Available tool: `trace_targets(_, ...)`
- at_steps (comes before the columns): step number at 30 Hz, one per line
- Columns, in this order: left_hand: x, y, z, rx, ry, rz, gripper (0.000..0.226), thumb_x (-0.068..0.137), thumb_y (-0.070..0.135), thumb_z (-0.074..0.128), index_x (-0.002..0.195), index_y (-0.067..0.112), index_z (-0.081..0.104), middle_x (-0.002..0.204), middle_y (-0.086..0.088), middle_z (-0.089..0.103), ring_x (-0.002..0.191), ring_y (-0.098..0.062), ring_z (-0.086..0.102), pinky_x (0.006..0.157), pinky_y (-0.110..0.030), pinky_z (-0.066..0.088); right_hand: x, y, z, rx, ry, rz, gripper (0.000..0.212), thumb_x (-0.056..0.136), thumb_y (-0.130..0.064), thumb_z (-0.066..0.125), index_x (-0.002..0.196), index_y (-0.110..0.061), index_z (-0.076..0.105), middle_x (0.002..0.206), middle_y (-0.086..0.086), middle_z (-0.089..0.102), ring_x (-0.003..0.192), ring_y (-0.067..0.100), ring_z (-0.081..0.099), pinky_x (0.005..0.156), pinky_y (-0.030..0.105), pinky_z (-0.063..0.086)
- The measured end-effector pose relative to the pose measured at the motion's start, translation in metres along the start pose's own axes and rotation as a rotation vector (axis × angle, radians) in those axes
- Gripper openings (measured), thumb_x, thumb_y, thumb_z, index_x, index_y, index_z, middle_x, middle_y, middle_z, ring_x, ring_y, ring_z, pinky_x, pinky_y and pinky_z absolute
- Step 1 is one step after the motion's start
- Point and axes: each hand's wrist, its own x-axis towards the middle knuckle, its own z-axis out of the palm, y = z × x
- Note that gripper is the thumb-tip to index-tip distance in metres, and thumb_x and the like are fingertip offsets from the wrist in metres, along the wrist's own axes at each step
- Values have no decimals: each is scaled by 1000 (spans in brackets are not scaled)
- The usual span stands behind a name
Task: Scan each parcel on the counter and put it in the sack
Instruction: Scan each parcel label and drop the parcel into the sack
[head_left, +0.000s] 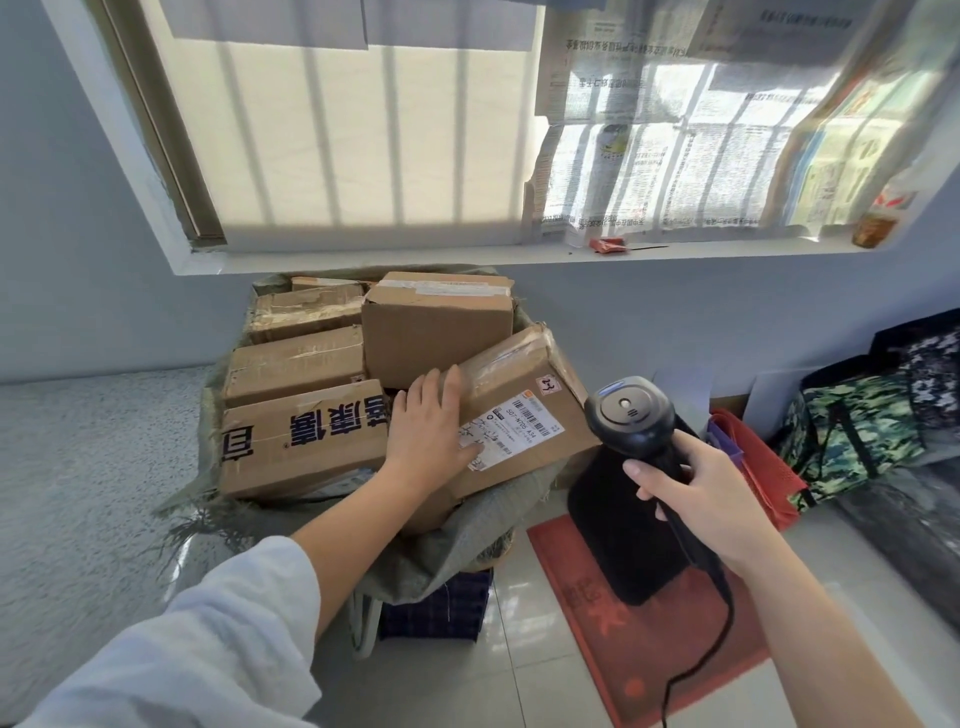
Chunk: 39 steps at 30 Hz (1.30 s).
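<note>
Parcel (519, 387) with a white barcode label lies tilted at the near right of the heap in the sack (467, 540). The left hand (431, 431) rests flat on it, fingers straight, the thumb on the label. The right hand (680, 493) grips the handle of a black scanner (629, 410), whose head is just beside the parcel's right end and whose cable (723, 618) hangs down. Other brown boxes fill the grey-green sack, among them a box with blue characters (304, 439) touching the left hand's side. The speckled worktop (78, 467) lies to the left, and a red mat (613, 639) is on the tiled floor.
</note>
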Motion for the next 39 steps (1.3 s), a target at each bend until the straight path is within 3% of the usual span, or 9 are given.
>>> trace_targets(4,-7,3,-5,-49,41,27,87,83,51,60,146,8,18,150,-16,24,139,-31,25,113,-44,24,-5,1,1,-12,-11,-4,9,81,-19,69,85,-19,61,62,4,63,45,1,53,48,15,44)
trace_targets(7,-22,-6,-5,-70,153,96,63,73,35,75,122,2,54,126,-20,55,114,-36,55,93,-45,48,-9,0,3,-35,-40,-17,10,81,-21,69,88,-19,61,63,3,64,48,3,55,52,20,48)
trace_targets(10,-50,-16,-7,-85,202,89,46,68,26,79,106,5,64,107,-16,65,96,-32,64,79,-41,53,-14,-5,11,-74,-93,-63,11,81,-24,68,88,-26,59,69,0,66,56,6,61,59,24,51)
trace_targets(16,-112,-36,-15,-74,188,-52,41,68,25,78,103,7,64,104,-12,64,94,-29,63,77,-38,54,-19,-13,42,-46,-258,-133,14,80,-24,69,89,-29,59,71,-7,65,60,-3,60,63,20,45)
trace_targets(20,-150,-46,-18,-86,135,-176,44,62,23,83,99,6,66,99,-11,65,88,-28,66,69,-37,56,-23,-15,69,-42,-361,-158,19,80,-25,70,97,-24,61,75,-10,63,67,3,57,65,19,43)
trace_targets(24,-180,-65,-24,-82,119,-255,46,62,24,83,100,6,66,98,-10,65,85,-26,66,63,-35,57,-28,-25,100,-75,-435,-206,24,79,-27,71,100,-22,61,78,-9,64,72,8,59,68,27,44)
trace_targets(31,-232,-121,-50,-37,84,-354,46,62,26,83,100,6,65,98,-10,64,81,-26,66,59,-33,54,-47,-62,169,-151,-537,-291,33,79,-32,70,109,-20,59,90,-3,66,87,15,62,69,20,42)
trace_targets(36,-284,-175,-67,-63,49,-433,45,83,31,66,120,7,58,116,-10,59,97,-28,61,72,-36,50,-75,-97,237,-190,-573,-369,34,79,-32,70,110,-25,56,105,-7,61,97,11,56,83,25,41)
trace_targets(39,-318,-211,-79,-21,-52,-481,50,95,39,44,140,17,37,135,0,43,118,-18,47,89,-29,42,-97,-120,285,-246,-546,-471,42,78,-31,72,116,-22,56,110,-10,53,99,5,47,87,21,34)
